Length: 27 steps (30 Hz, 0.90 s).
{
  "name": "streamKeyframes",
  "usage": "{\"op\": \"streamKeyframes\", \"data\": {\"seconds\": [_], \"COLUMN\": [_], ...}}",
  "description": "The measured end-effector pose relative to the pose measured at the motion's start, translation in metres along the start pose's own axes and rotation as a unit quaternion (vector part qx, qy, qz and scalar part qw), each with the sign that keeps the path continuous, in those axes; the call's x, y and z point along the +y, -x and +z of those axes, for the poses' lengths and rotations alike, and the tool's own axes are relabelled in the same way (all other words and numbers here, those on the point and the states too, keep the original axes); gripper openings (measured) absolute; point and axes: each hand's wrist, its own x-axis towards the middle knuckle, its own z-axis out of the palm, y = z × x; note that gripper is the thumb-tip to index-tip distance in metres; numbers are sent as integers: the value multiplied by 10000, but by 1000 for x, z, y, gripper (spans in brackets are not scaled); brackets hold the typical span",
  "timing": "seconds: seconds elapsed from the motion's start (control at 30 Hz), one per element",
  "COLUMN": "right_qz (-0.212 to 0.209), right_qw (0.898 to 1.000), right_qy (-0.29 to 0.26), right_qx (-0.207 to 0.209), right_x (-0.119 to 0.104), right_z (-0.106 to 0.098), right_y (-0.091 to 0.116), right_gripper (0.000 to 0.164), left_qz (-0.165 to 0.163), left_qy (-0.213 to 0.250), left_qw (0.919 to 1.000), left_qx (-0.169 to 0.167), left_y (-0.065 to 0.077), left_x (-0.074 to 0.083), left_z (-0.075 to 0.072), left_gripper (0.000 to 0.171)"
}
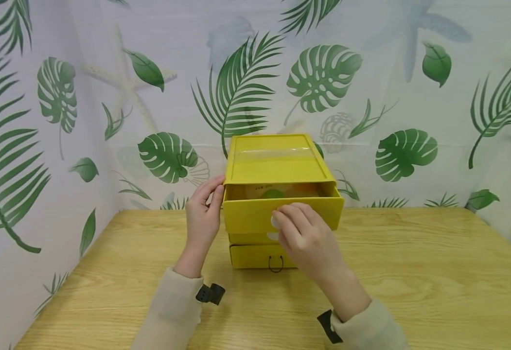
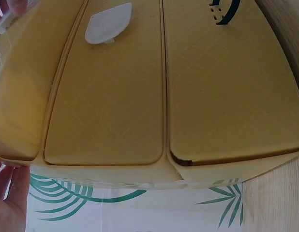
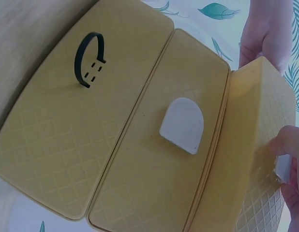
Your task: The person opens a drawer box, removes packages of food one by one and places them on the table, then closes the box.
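Observation:
A yellow chest of three stacked drawers stands on the wooden table. Its top drawer is pulled partway out, and something with a green patch shows inside. My right hand pinches the white knob on that drawer's front. My left hand rests its fingers against the chest's left side, near the top. The middle drawer has a white tab handle, and the bottom drawer carries a black loop handle; both are closed.
The wooden table reaches out on both sides of the chest. Behind it hangs a white cloth printed with green leaves. A strip of clear tape crosses the chest's top. Black straps sit at both wrists.

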Motion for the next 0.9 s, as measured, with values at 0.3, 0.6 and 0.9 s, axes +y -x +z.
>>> {"op": "streamKeyframes", "data": {"seconds": [0.3, 0.6, 0.9], "right_qz": [-69, -149, -361], "right_qw": [9995, 9987, 9991], "right_qy": [-78, -115, 20], "right_qx": [290, 480, 233], "right_x": [-5, -12, -19], "right_z": [-5, -12, -26], "right_y": [-2, -4, -6], "right_gripper": [24, 21, 24], "left_qz": [3, -153, -237], "left_qy": [-32, -54, -194], "left_qw": [10000, 9999, 9995], "left_qx": [-41, -29, -41], "left_y": [0, 0, 0], "left_x": [-9, -6, 25], "left_z": [1, 0, -2], "left_gripper": [24, 23, 21]}}
